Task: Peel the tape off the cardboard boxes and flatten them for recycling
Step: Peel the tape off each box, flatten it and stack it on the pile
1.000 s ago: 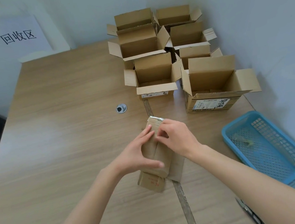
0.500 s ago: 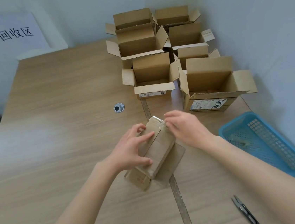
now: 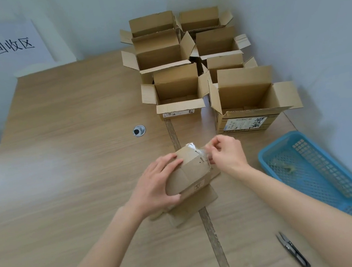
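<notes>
While left hand [image 3: 154, 186] grips the now-tilted box [image 3: 191, 171], right hand [image 3: 227, 151] pinches clear tape [image 3: 196, 150], newly lifted.

We count six open brown cardboard boxes [image 3: 246, 101] standing together at the far right of the wooden table [image 3: 64, 159], and a seventh brown cardboard box [image 3: 191, 171], this one closed, nearer to us. We see one blue plastic mesh basket [image 3: 320, 174], one pair of small black thread snips [image 3: 293, 250], one white paper sign [image 3: 12, 45] with black characters, and one round metal grommet [image 3: 138, 130].
</notes>
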A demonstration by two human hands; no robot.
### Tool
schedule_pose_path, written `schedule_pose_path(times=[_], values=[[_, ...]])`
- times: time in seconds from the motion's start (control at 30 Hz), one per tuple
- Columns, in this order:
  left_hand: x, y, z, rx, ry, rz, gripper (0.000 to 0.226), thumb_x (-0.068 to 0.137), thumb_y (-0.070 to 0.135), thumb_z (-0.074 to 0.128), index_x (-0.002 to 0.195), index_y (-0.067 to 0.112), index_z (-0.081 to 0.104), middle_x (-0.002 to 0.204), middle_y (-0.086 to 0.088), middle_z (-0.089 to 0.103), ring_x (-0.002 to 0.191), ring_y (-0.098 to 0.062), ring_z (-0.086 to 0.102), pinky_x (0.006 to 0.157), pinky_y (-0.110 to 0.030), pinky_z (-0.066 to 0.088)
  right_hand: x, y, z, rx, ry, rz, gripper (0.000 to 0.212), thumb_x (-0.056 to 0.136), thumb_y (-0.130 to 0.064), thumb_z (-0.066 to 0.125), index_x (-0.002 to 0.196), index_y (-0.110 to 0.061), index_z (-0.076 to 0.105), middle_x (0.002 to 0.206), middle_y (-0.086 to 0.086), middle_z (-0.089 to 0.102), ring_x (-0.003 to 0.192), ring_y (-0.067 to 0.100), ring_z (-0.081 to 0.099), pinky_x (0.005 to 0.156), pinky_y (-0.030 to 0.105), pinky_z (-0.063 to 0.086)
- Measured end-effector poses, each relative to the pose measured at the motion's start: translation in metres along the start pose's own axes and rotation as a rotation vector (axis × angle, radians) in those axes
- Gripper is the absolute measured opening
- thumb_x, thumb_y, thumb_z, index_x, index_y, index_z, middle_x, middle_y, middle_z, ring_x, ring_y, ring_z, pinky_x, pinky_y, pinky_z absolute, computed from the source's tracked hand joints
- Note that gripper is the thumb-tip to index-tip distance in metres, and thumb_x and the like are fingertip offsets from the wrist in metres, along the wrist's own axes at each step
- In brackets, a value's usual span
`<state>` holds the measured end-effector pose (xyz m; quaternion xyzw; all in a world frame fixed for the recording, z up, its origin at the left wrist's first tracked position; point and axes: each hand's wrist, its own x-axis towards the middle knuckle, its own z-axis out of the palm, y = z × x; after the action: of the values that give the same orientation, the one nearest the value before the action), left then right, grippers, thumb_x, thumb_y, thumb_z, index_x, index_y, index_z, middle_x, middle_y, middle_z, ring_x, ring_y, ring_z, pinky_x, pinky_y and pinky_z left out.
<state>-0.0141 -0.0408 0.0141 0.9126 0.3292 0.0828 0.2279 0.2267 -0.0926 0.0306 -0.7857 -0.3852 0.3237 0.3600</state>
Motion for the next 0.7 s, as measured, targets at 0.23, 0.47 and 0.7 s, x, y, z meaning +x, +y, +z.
schedule_pose_path(times=[0.23,0.47,0.7], values=[[-0.002,-0.003,-0.001,0.059,-0.072,0.049,0.082,0.067,0.045,0.077,0.143,0.027,0.051,0.160,0.006,0.031,0.149,-0.016,0.025,0.120,-0.035,0.025,-0.003,0.002,-0.004,-0.082,-0.363,-0.053,0.045,0.100,-0.023,0.043,0.142,-0.016,0.058,0.140,0.002,0.062,0.123,0.013,0.057,0.110,0.034,0.044],[0.005,0.023,0.011,0.069,0.124,-0.072,0.056,0.076,0.071,0.068,0.111,0.027,0.065,0.153,0.010,0.046,0.137,-0.012,0.042,0.105,-0.039,0.036,-0.001,0.009,-0.010,0.202,-0.631,0.047,0.052,0.090,-0.064,0.050,0.129,-0.035,0.068,0.125,-0.010,0.071,0.116,0.009,0.065,0.104,0.033,0.051],[0.001,0.022,0.019,0.097,0.165,-0.058,0.057,0.078,0.070,0.070,0.111,0.023,0.068,0.150,0.005,0.052,0.134,-0.018,0.050,0.103,-0.047,0.041,-0.004,-0.006,-0.001,-0.387,-0.134,-0.350,0.054,0.076,-0.061,0.078,0.117,-0.028,0.066,0.105,-0.014,0.067,0.092,0.006,0.063,0.081,0.032,0.056]])
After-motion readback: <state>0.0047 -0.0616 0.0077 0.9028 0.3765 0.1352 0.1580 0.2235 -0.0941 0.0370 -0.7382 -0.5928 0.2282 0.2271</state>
